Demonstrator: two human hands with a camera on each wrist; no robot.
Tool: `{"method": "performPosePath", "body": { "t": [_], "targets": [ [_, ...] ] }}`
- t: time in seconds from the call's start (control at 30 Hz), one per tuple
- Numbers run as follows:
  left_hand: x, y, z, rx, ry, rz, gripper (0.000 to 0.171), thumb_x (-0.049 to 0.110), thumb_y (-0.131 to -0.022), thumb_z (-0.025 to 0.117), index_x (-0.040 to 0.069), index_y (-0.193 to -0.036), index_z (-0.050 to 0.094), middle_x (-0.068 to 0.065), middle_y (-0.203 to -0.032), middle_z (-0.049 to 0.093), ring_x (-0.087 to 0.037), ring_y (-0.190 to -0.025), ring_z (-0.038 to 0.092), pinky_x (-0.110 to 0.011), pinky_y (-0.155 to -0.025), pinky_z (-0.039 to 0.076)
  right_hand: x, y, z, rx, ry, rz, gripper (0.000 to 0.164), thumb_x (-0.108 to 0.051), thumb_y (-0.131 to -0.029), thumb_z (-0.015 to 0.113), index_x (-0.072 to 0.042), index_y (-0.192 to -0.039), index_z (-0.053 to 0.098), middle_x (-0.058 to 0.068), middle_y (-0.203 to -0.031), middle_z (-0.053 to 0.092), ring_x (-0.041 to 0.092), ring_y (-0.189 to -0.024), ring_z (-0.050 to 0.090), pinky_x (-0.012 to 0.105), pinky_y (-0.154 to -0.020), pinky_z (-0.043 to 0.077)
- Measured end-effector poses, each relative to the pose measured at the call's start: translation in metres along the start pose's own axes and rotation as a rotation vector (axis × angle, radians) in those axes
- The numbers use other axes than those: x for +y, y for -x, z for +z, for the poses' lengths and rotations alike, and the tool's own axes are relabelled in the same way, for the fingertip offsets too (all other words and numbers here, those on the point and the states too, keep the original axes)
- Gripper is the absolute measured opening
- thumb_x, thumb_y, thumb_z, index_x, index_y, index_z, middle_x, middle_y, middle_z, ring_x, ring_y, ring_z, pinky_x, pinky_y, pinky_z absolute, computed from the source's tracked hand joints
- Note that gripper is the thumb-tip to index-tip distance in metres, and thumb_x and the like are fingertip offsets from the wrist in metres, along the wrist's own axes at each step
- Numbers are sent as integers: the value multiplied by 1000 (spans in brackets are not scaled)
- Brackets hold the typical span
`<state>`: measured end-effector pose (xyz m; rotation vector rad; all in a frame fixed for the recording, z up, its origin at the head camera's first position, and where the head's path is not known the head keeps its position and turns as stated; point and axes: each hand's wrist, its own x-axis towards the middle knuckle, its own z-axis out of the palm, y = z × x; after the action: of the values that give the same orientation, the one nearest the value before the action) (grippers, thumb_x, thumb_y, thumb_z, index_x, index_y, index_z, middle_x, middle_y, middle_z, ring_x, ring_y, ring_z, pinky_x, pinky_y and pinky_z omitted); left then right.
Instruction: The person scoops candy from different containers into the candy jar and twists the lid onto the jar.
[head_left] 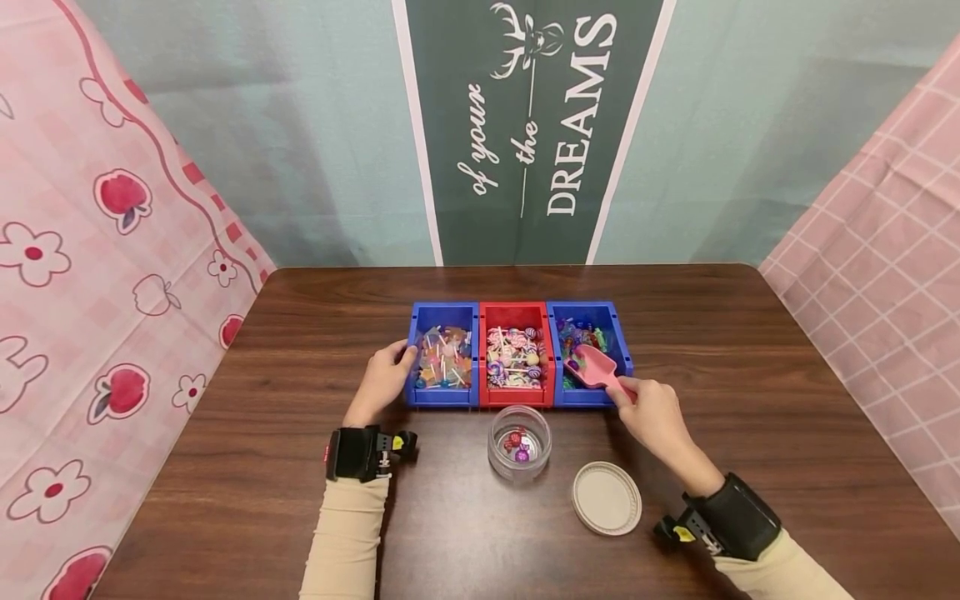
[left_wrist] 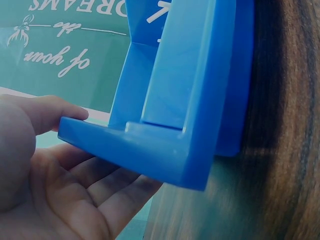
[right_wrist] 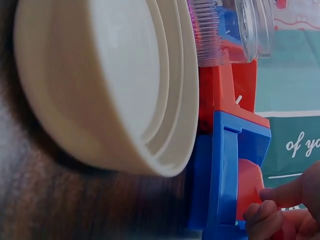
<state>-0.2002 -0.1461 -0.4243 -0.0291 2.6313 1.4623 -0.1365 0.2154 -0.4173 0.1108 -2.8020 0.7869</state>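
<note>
My right hand (head_left: 654, 412) grips the handle of a pink scoop (head_left: 596, 367), whose bowl is tilted among colourful wrapped-looking candies (head_left: 592, 337) in the right blue bin (head_left: 588, 312). A purple piece shows at the scoop's left edge. At the far left of the row, my left hand (head_left: 384, 382) holds the outer side of the other blue bin (head_left: 442, 398); in the left wrist view the thumb lies on its rim (left_wrist: 125, 150) and the fingers are below. A clear jar (head_left: 519, 477) with a few red and purple pieces stands in front of the bins.
Between the blue bins sits a red bin (head_left: 516, 397) of small lollipops. The left blue bin holds pale stick candies (head_left: 444, 362). A cream round lid (head_left: 606, 498) lies right of the jar on the brown table (head_left: 450, 533). A printed curtain (head_left: 360, 133) hangs behind.
</note>
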Motion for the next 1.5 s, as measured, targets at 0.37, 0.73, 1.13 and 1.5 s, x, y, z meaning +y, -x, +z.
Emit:
{"method": "performPosePath", "body": {
  "t": [0.37,0.73,1.13,1.5],
  "targets": [
    [0,-2,0,12,-8,13,46,23,-100,40,-7,-136,44,-28,-129,54,-33,-108,53,-53,-102,41,6,3,6,68,-50,-26,25,-6,-81,68,14,-97,69,8,-46,49,17,-46,39,30,-43,33],
    [-2,-2,3,2,9,2,45,23,-100,41,-6,-135,46,-27,-125,57,-33,-103,54,-53,-99,44,2,-2,15,80,-33,8,22,-8,-82,67,10,-94,70,13,-53,59,26,-54,47,36,-53,38],
    [-2,-2,3,15,-1,6,46,24,-100,41,-6,-134,46,-27,-125,57,-33,-104,55,-53,-100,43,8,4,18,152,-90,-9,24,-5,-81,68,12,-97,69,28,-74,69,30,-59,53,45,-54,46],
    [0,-1,2,14,-13,15,46,23,-100,40,-7,-135,45,-29,-128,55,-34,-109,53,-54,-102,41,10,8,13,223,-114,-21,22,-4,-79,70,11,-95,71,23,-66,68,24,-54,49,40,-48,43]
  ]
}}
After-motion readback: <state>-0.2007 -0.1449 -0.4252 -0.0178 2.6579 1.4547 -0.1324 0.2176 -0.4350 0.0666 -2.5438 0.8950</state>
